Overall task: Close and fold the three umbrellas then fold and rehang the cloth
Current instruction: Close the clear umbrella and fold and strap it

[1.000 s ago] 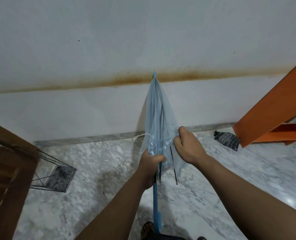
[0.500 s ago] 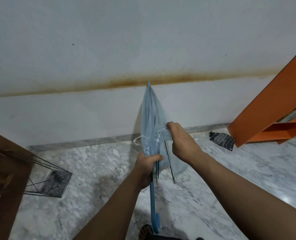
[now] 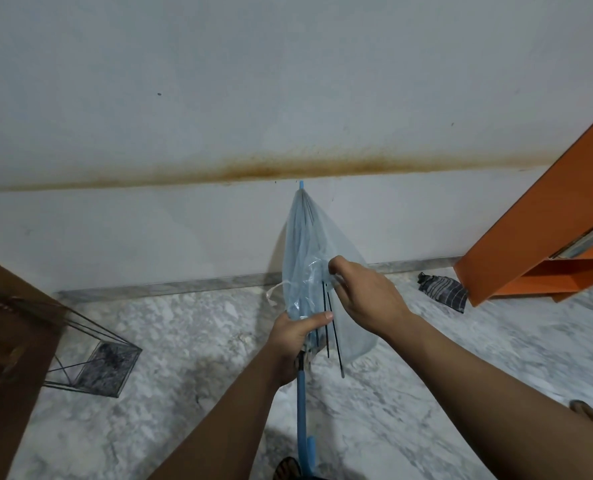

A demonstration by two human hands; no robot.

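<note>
My left hand (image 3: pixel 293 336) has its fingers curled tight round the gathered lower end of the umbrella (image 3: pixel 308 258), the thumb lying across the bunched clear plastic right where the canopy meets the blue shaft (image 3: pixel 301 407). My right hand (image 3: pixel 364 296) sits just above and to the right of it, fingers bent inward into the loose canopy; I read it as pinching a fold of the plastic beside the black ribs (image 3: pixel 333 336), though the fingertips are hidden behind the film, so I cannot tell exactly how much they hold. The two hands are close, nearly touching

The umbrella is held out in front of me, tip pointing up and away toward the white wall (image 3: pixel 218 98), its blue tip (image 3: pixel 301 184) reaching the brown stain band (image 3: pixel 253 171). The canopy is collapsed but not wrapped: it hangs slack in a pale blue cone, with several rib ends poking free below my right hand. A white tie strap (image 3: pixel 275 292) loops off its left edge. The shaft runs down past my left forearm to the bottom of the view

On the marble floor (image 3: pixel 426 393), a wire stand (image 3: pixel 94 362) sits left beside a brown wooden piece (image 3: pixel 7 334); a dark checked folded umbrella (image 3: pixel 444 295) lies right, near the orange shelf (image 3: pixel 544 223)
</note>
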